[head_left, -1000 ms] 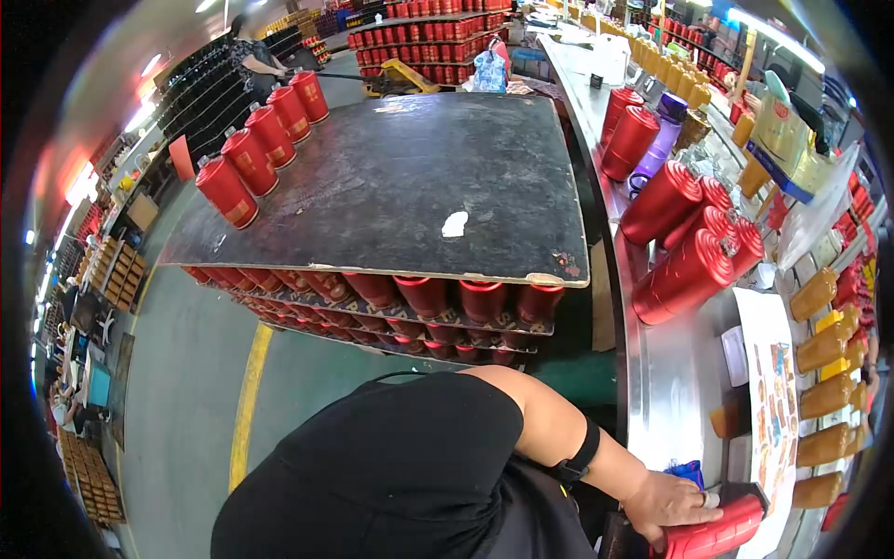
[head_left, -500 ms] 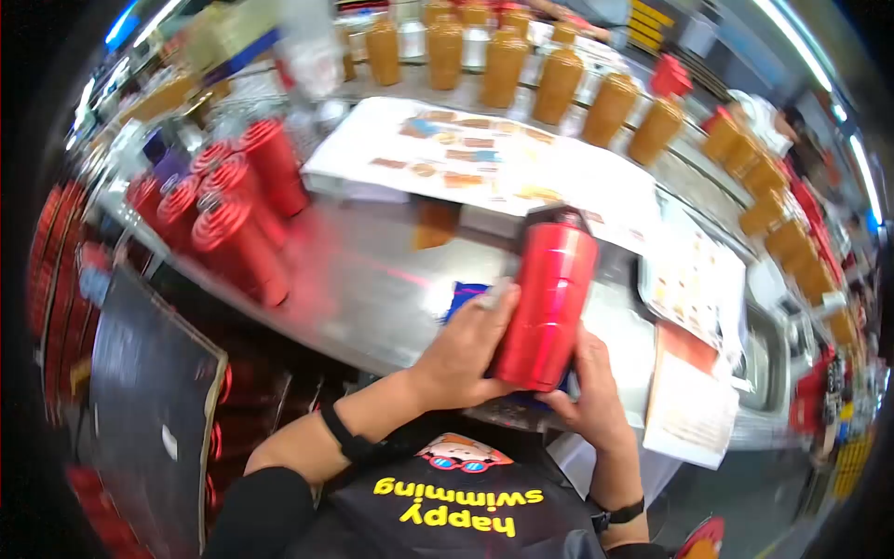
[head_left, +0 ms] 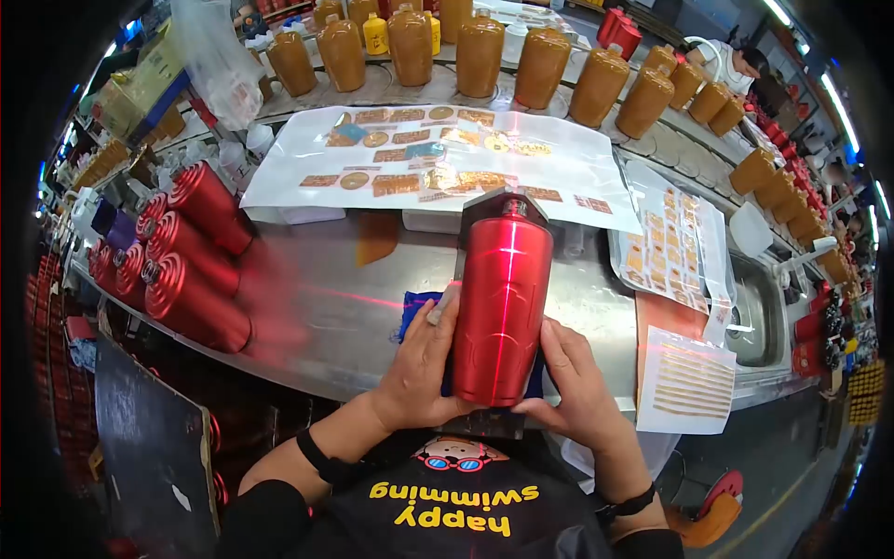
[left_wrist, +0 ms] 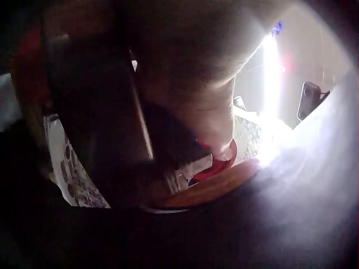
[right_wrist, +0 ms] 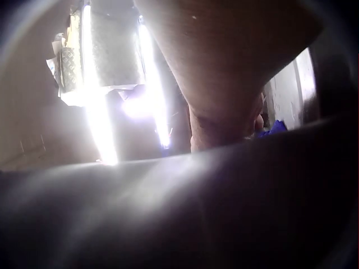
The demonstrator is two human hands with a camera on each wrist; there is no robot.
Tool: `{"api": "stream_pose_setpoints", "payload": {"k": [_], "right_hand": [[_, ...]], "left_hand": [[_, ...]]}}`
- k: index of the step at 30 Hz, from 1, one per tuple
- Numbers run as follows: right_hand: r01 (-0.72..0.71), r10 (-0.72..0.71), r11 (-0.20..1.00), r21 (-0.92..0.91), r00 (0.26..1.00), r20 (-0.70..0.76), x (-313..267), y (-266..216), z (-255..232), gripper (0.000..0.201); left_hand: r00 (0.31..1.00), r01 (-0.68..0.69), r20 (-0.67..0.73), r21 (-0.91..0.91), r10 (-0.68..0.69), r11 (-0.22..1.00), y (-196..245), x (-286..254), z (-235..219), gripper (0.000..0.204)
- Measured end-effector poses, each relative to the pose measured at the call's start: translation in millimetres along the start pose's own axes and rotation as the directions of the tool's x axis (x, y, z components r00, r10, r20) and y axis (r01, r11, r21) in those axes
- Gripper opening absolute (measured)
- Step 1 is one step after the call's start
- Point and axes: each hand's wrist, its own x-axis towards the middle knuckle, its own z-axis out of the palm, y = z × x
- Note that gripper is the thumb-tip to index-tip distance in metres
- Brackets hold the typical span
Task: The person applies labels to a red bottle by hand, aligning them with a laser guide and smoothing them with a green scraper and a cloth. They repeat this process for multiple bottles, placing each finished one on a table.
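A glossy red bottle (head_left: pixel 504 307) with raised patterns lies in front of the person, its neck end toward a dark angular holder (head_left: pixel 506 202). A bright red light line runs along its length. My left hand (head_left: pixel 417 361) holds it along the left side, the thumb near the bottle's base. On the other side my right hand (head_left: pixel 579 384) cups the lower right edge, thumb also by the base. Blue cloth (head_left: pixel 416 312) shows beside the left fingers. Both wrist views are dark and glare-struck; the left one shows a sliver of red by the hand (left_wrist: pixel 196 106).
Several red bottles (head_left: pixel 191 252) lie grouped on the metal bench (head_left: pixel 335 279) at left. Behind the holder spreads a white sheet of gold-brown decals (head_left: pixel 428 158); more decals lie in a tray (head_left: pixel 666 238) at right, near a sink (head_left: pixel 756 312). Brown bottles (head_left: pixel 480 58) line the conveyor.
The view has swung from the stacked pallet to the bench. My right hand has come into view at the bottle, which now lies more nearly straight ahead between both hands.
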Motion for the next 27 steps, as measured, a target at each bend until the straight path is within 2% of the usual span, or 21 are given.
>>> {"api": "stream_pose_setpoints", "payload": {"k": [3, 6, 8, 9, 10, 12, 15, 19, 22, 23, 25, 27], "right_hand": [[-0.048, 0.045, 0.998, 0.052, 0.998, 0.046, 1, 4, -19, 0.078], [-0.092, 0.091, 0.994, -0.051, 0.995, -0.03, 9, 15, -49, 0.061], [-0.084, 0.069, 0.985, -0.149, 0.992, -0.107, 21, 32, -65, 0.052], [-0.105, 0.087, 0.986, -0.129, 0.986, -0.142, 30, 40, -71, 0.045], [-0.131, 0.115, 0.986, -0.103, 0.983, -0.146, 38, 52, -77, 0.044], [-0.12, 0.091, 0.967, -0.223, 0.987, -0.136, 59, 71, -86, 0.04], [-0.164, 0.144, 0.941, -0.296, 0.986, -0.088, 90, 99, -91, 0.036], [-0.141, 0.119, 0.961, -0.238, 0.987, -0.105, 114, 118, -86, 0.034], [-0.186, 0.159, 0.948, -0.259, 0.98, -0.121, 107, 124, -89, 0.035], [-0.134, 0.096, 0.933, -0.334, 0.987, -0.129, 108, 129, -92, 0.034], [-0.206, 0.14, 0.903, -0.378, 0.971, -0.194, 93, 143, -106, 0.032], [-0.281, 0.189, 0.856, -0.434, 0.952, -0.242, 68, 173, -127, 0.029]], "left_hand": [[1.0, -0.006, -0.001, -0.022, 0.006, 1.0, 2, 4, -2, 0.117], [1.0, -0.007, -0.007, -0.042, 0.007, 0.999, 0, 6, 0, 0.116], [1.0, -0.015, -0.01, -0.039, 0.015, 0.999, -2, 6, 0, 0.116], [1.0, -0.017, -0.013, -0.037, 0.016, 0.999, -3, 4, 0, 0.115], [1.0, -0.013, -0.012, -0.041, 0.012, 0.999, -4, 3, 1, 0.116], [1.0, -0.01, -0.017, -0.039, 0.009, 0.999, -6, 2, 2, 0.117], [1.0, 0.015, -0.008, -0.089, -0.015, 0.996, -4, 6, 0, 0.119], [0.999, -0.033, -0.03, -0.043, 0.032, 0.999, -8, 5, 1, 0.117], [1.0, -0.013, -0.015, -0.043, 0.012, 0.999, -6, 6, 0, 0.116], [1.0, -0.002, -0.013, -0.043, 0.001, 0.999, -5, 6, 0, 0.116], [0.999, 0.026, 0.032, -0.099, -0.023, 0.995, -11, 3, 4, 0.12], [1.0, 0.011, 0.023, -0.066, -0.009, 0.998, -10, 2, 5, 0.121]]}}
